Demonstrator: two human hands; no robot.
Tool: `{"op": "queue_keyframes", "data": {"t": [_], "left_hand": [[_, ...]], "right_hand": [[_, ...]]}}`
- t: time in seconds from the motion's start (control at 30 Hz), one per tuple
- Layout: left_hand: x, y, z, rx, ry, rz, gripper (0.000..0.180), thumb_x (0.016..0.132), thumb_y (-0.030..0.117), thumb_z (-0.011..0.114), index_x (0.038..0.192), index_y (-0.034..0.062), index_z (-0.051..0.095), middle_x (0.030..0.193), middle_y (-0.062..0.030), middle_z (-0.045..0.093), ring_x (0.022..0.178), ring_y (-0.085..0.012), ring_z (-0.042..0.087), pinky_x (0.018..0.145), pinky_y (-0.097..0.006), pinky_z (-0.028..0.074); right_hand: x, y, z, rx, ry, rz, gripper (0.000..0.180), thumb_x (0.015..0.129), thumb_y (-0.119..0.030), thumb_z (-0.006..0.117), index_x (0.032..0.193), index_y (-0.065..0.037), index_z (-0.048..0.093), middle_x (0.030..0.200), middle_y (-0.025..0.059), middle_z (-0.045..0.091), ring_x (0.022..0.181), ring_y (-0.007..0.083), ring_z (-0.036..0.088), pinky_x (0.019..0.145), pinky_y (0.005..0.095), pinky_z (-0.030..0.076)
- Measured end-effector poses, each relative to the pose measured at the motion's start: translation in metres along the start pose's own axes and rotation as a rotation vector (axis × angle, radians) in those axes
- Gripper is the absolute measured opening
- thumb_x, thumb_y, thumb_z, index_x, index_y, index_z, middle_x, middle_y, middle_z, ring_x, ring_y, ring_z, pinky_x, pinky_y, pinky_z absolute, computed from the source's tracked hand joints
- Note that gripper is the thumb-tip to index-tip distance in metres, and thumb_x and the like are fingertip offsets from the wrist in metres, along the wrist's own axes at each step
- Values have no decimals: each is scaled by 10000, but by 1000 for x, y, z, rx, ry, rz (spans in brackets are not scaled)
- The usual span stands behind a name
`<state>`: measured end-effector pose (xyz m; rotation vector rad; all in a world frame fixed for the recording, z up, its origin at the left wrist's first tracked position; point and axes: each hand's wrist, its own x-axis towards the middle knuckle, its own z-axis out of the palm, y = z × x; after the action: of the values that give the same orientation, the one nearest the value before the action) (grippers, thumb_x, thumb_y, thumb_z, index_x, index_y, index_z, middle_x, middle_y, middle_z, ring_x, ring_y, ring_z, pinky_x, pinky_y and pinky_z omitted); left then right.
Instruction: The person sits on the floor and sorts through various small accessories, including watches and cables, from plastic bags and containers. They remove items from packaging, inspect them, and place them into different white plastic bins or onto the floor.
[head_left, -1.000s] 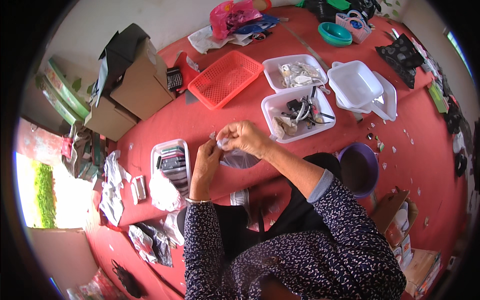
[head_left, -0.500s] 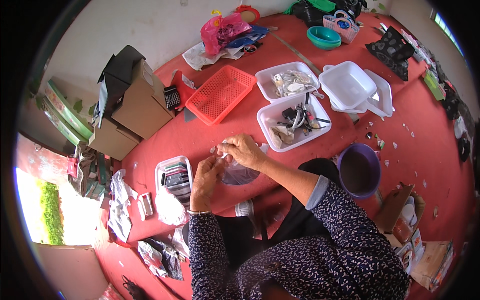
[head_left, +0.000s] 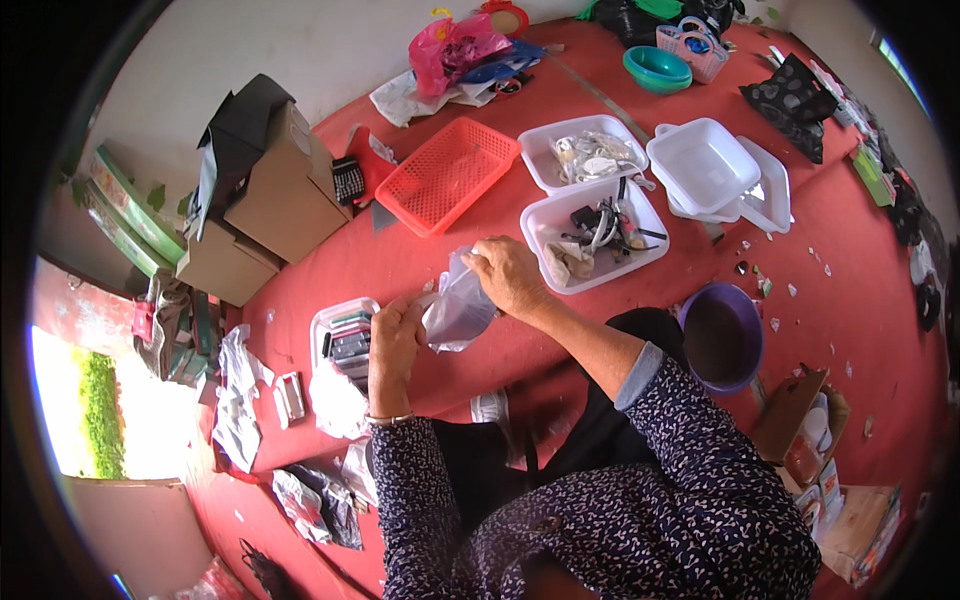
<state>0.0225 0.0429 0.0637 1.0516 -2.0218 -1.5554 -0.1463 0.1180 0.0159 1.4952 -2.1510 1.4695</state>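
A thin, whitish translucent plastic bag [head_left: 461, 308] hangs between my two hands above the red floor. My left hand [head_left: 396, 340] pinches its left side, next to a white tray [head_left: 316, 332] of dark flat devices that look like phones. Fingers of my right hand [head_left: 506, 276] are closed on the bag's upper right edge. Just beyond that hand stands a white basin [head_left: 561, 283] with dark cables, adapters and a crumpled beige piece. Whether anything is inside the bag I cannot tell.
Behind lie a red perforated basket [head_left: 440, 180], a white basin of pale cables [head_left: 535, 150] and stacked white basins [head_left: 704, 165]. To my right stand a purple bucket [head_left: 719, 338] and an open carton [head_left: 800, 430]. Cardboard boxes [head_left: 285, 205] stand at the left; white plastic [head_left: 240, 400] lies nearby.
My hands have drawn apart, the right one moving up and right. The bag, bunched and low before, is now lifted and spread between them. The view has shifted slightly.
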Motion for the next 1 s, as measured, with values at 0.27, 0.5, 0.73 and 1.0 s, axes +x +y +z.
{"op": "queue_keyframes", "data": {"t": [0.27, 0.5, 0.73, 1.0], "left_hand": [[5, -15, -9, 113, -17, 165, 233, 806, 40, 458, 991, -31, 581, 543, -7, 482, 477, -73, 431, 448, -220, 354], [6, -6, 24, 140, -160, 144, 154, 815, 84, 511, 930, 0, 569, 565, 32, 500, 476, -38, 440, 433, -192, 334], [2, 0, 27, -106, -81, 58, 174, 856, 131, 453, 831, 2, 567, 551, 7, 489, 478, -41, 399, 438, -191, 297], [4, -5, 18, -502, 27, 126, 193, 884, 181, 455, 816, 25, 545, 508, 18, 416, 399, -25, 301, 366, -152, 221]], "right_hand": [[7, -12, -12, 363, -253, 343, 293, 764, -229, 561, 581, -1, 552, 513, 128, 531, 473, 198, 539, 481, 326, 412], [3, -34, -1, 412, -298, 146, 309, 774, -228, 584, 598, 22, 535, 484, 97, 504, 451, 103, 475, 436, 287, 364], [3, -28, -3, 718, -370, 356, 262, 785, -295, 562, 717, -42, 573, 627, 69, 568, 482, 149, 507, 445, 251, 384], [-3, -30, -4, 1030, -653, 590, 169, 722, -24, 581, 885, 14, 605, 714, 58, 614, 533, 83, 543, 439, 212, 429]]}}
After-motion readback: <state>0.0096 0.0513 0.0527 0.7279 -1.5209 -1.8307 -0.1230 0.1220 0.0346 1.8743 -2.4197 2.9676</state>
